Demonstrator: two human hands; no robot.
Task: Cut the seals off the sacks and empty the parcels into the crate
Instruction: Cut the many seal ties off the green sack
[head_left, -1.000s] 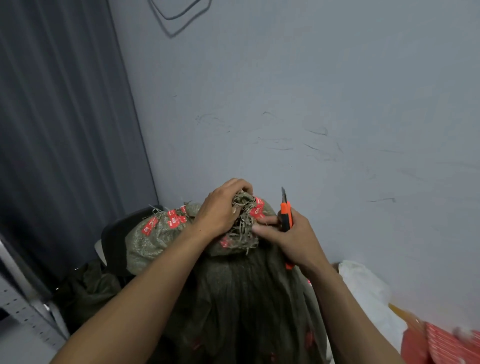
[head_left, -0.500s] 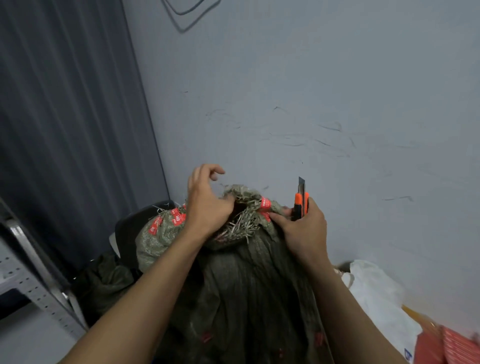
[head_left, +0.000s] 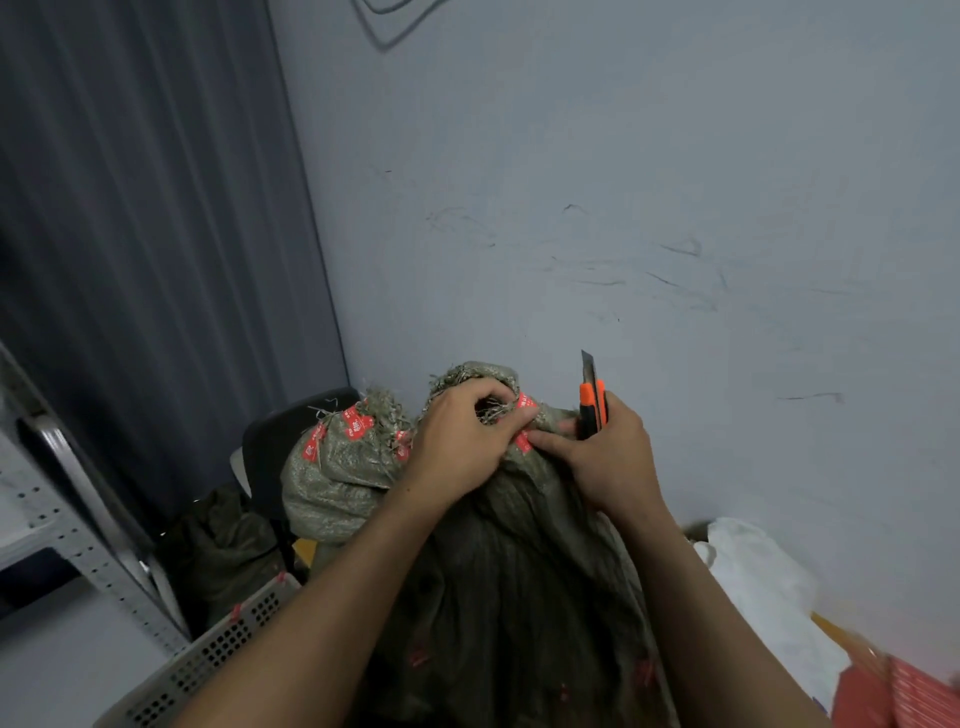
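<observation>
Left hand (head_left: 457, 447) fingers clenched on the frayed mouth of the near sack (head_left: 519, 571), right hand (head_left: 608, 460) grasping an orange knife (head_left: 592, 410), blade upright close to the far wall (head_left: 675, 182), second sack (head_left: 337, 478) just left, crate (head_left: 218, 644) rim near-left.

Nothing here can actually be read. The small red tags (head_left: 525, 402) at the bunched neck of the dark olive woven sack (head_left: 519, 571), between the left hand (head_left: 457, 447) and the right hand (head_left: 608, 457), carry white print, too blurred to make out. More red tags (head_left: 356, 422) with white characters sit on the lighter green woven sack (head_left: 332, 483) behind it, equally illegible. The orange-and-black utility knife (head_left: 592, 410) in the right hand shows no lettering I can make out.
</observation>
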